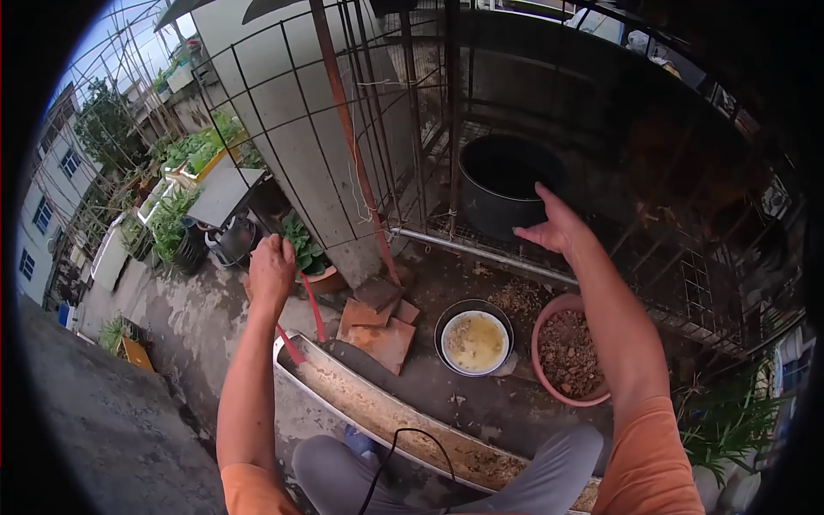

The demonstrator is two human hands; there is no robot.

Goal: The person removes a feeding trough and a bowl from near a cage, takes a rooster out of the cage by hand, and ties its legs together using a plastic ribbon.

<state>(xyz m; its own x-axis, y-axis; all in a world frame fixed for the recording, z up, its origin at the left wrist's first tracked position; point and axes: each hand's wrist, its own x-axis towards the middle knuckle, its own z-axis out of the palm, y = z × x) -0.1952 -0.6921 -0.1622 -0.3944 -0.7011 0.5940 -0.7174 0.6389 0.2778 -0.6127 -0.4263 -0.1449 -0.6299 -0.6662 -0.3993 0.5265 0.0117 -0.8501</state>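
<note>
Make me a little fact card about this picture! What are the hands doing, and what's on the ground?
Left hand: curled; what it grips is hard to see
Right hand: open, by the dark tub; touching or not is unclear
Trough: long, pale, crumbly stuff inside
White bowl: yellowish contents
Pink pot: brown clumps inside
Tiles: reddish, piled beside the trough

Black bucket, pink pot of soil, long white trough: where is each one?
Black bucket (491, 211), head view: on its outer wall.
Pink pot of soil (538, 360), head view: on its left rim.
Long white trough (279, 351), head view: on its left-end rim.
</note>
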